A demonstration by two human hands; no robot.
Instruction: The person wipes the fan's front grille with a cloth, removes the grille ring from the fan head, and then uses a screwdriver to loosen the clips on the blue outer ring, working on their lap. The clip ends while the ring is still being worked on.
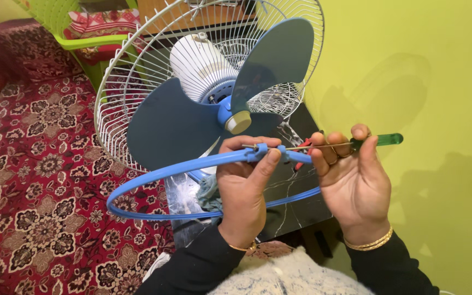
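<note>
The left hand point(242, 183) is closed on the clamp joint of the blue plastic guard ring point(154, 177), held before the fan. The right hand point(350, 175) grips a green-handled screwdriver point(356, 143), tip at the joint screw. It seems the screw-turning step; next needs steady alignment.

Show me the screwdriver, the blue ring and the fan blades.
screwdriver point(384, 140), head view, on its green handle.
blue ring point(159, 172), head view, on its upper band.
fan blades point(167, 124), head view, on the lower left blade.
</note>
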